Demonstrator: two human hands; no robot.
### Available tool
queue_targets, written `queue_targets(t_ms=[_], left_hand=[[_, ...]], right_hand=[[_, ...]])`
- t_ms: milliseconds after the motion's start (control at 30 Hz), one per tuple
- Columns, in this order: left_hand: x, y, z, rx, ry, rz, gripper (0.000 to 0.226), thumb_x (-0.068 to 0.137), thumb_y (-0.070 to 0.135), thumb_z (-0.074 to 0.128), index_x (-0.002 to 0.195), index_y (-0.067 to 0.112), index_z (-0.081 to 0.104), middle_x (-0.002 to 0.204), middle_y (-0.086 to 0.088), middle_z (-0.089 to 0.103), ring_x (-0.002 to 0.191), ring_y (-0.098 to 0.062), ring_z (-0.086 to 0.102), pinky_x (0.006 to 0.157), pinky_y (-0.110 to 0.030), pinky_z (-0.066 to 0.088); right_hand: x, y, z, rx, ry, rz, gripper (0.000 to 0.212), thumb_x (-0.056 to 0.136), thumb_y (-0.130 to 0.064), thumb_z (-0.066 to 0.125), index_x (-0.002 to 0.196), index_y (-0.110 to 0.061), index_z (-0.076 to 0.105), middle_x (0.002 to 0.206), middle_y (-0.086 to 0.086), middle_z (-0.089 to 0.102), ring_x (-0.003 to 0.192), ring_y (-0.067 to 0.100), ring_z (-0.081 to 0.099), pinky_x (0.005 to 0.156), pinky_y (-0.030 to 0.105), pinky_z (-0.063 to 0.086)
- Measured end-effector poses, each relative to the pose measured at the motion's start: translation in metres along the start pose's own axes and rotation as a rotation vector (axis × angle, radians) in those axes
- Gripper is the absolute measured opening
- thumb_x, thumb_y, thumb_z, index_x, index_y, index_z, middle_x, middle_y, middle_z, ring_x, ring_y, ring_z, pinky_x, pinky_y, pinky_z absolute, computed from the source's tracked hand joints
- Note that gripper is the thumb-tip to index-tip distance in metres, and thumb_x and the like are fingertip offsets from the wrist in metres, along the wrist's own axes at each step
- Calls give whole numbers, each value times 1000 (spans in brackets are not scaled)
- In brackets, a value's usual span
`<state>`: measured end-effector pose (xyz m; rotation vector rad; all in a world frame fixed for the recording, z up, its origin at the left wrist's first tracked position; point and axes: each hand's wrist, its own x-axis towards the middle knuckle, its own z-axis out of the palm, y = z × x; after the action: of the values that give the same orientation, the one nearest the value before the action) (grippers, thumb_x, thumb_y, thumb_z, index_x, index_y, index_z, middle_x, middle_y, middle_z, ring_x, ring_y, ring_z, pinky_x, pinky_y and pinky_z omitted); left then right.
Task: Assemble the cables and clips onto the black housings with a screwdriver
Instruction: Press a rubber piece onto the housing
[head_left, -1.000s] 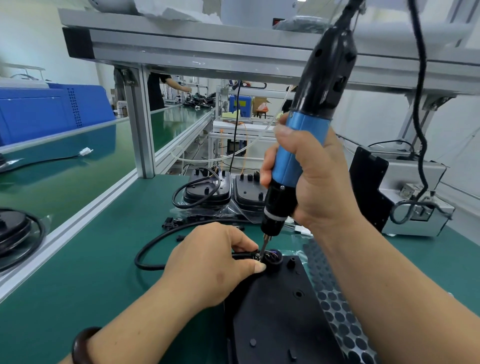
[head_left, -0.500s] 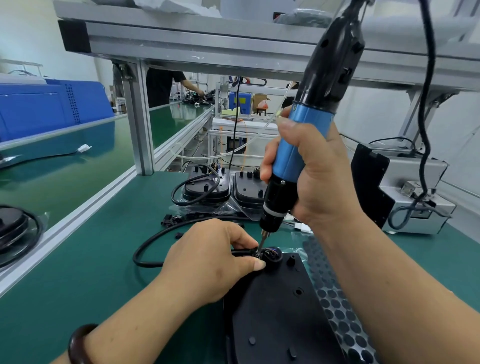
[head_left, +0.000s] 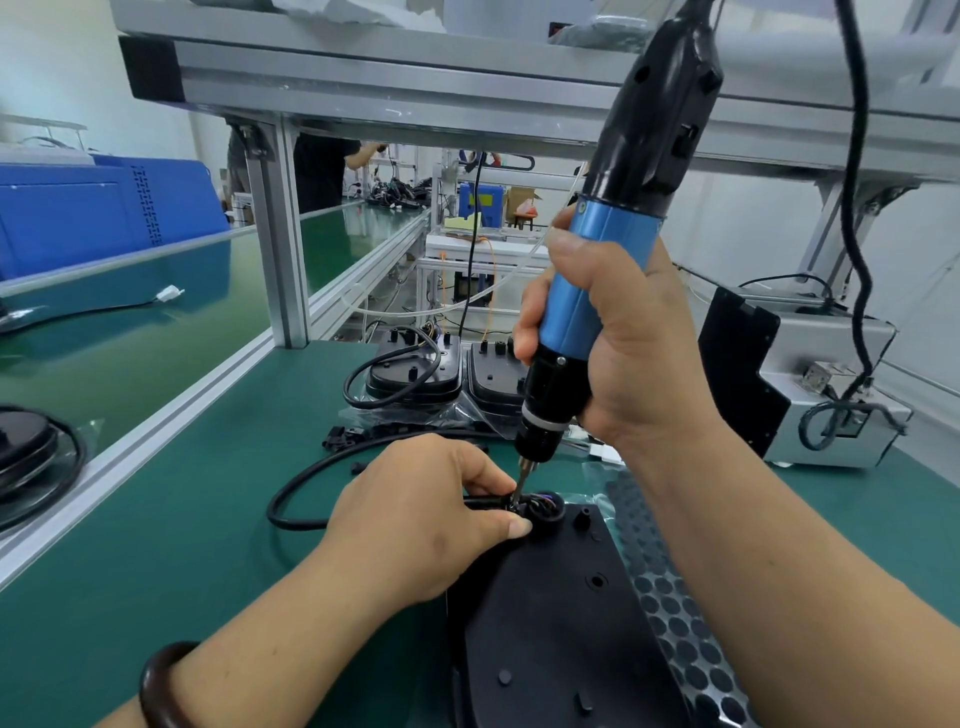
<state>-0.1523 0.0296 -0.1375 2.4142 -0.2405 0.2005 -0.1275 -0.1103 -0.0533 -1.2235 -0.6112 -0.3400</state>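
Black housing is lying flat on the green mat, bottom centre, matte plastic with small bosses and a round hole showing. At its far left corner a round port is showing coloured wire ends. Black cable is looping out to the left across the mat and running in to that port. Left hand is pinching the cable end between thumb and forefinger right at the port; whether a clip is under the fingers, cannot tell. Right hand is wrapping its fingers tight round the blue barrel of the electric screwdriver, which is standing nearly upright with its bit tip touching down beside the port.

A sheet of round black pads is lying just right of the housing, partly hidden by the right forearm. A grey box is sitting far right. The left hand is blocking the housing's near left corner.

Count: one housing under the hands, two more housings side by side behind in clear wrap, the left one carrying a coiled cable; one screwdriver; a dark bracelet on the left wrist.
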Motion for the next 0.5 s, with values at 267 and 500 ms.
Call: queue_targets(t_ms=[267,500], left_hand=[[-1,2,0,24,8,-6,22,62,59,79,65,51,58,75,28,61,83,0,61,82,-31,53],[0,1,0,13,-16,1,21,63,58,78,66,50,59,79,26,65,84,0,62,83,-31,53]], right_hand=[[1,3,2,13,-37,11,25,81,-21,62,95,-10,44,56,7,55,44,23,49,48,29,45],[1,4,1,29,-72,6,30,77,-22,65,97,-12,45,56,6,55,43,23,50,49,30,45]])
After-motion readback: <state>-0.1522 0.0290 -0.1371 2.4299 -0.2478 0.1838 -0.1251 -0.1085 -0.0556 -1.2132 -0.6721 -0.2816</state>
